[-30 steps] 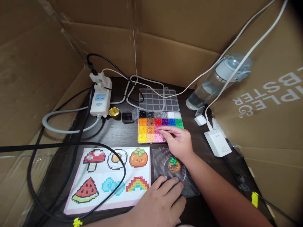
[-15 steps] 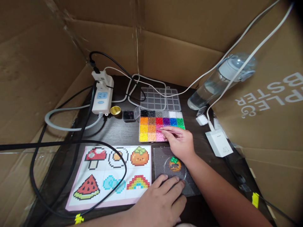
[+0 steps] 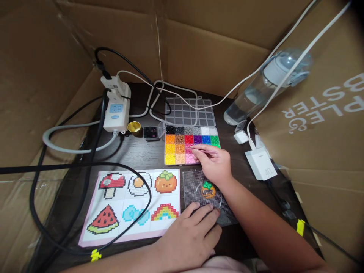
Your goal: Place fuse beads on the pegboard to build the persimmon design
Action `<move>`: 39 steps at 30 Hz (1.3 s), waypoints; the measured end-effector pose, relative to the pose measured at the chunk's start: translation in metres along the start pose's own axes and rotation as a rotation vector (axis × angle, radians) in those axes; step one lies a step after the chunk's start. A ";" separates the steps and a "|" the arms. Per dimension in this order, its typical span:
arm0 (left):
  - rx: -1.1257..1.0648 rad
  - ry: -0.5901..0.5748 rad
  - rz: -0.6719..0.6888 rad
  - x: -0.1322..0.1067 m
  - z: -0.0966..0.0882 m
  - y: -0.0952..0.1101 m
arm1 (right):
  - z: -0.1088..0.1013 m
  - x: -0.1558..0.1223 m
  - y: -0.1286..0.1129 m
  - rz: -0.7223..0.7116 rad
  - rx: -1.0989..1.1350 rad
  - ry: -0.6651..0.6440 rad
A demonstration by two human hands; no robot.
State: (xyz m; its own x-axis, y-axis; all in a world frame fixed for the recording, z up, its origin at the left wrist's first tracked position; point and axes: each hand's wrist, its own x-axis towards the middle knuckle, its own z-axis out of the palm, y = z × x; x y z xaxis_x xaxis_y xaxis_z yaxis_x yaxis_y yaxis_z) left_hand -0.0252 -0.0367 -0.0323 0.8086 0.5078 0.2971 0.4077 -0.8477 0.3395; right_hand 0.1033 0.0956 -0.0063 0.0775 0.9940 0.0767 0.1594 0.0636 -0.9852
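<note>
Pink tweezers (image 3: 209,151) are pinched in my right hand (image 3: 217,161), their tips over the pink and red compartments of the bead box (image 3: 170,149). Whether a bead sits between the tips is too small to tell. My left hand (image 3: 196,231) lies with fingers spread on the near edge of the clear pegboard (image 3: 189,193). On that board sits a small orange bead figure (image 3: 208,191) with a green top and dark marks. Left of the board lies a pattern sheet (image 3: 136,231) showing a mushroom, egg, orange fruit, watermelon, bow and rainbow.
The box's open lid (image 3: 190,112) lies behind it. A power strip (image 3: 116,113), gold tin (image 3: 134,127) and small dark box (image 3: 151,132) stand left. At right are a water bottle (image 3: 250,98) and white charger (image 3: 261,163). A black cable (image 3: 149,197) loops over the sheet.
The whole view has shifted slightly, so things sit a little higher in the picture. My right hand still holds the tweezers over the box, and my left hand stays on the board.
</note>
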 end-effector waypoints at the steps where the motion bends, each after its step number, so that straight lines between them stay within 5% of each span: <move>1: 0.000 0.002 0.001 0.000 0.000 0.000 | 0.000 0.000 -0.001 -0.010 0.002 0.007; 7: -0.004 0.000 -0.003 0.000 0.001 0.000 | -0.001 -0.001 -0.002 -0.044 -0.016 0.080; 23: 0.023 0.005 0.011 -0.003 0.002 0.000 | 0.001 -0.001 0.001 -0.019 -0.009 -0.046; 30: 0.128 0.122 0.018 -0.004 0.013 -0.001 | 0.004 -0.001 0.003 -0.040 -0.032 -0.054; 39: 0.109 0.077 0.019 -0.005 0.012 0.000 | 0.006 0.000 0.005 -0.063 -0.051 -0.057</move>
State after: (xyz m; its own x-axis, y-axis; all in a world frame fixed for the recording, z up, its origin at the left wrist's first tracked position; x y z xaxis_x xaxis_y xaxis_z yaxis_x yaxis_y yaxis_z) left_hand -0.0247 -0.0410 -0.0445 0.7833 0.4984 0.3715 0.4400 -0.8667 0.2350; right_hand 0.0983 0.0966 -0.0124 0.0099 0.9918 0.1278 0.2124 0.1228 -0.9694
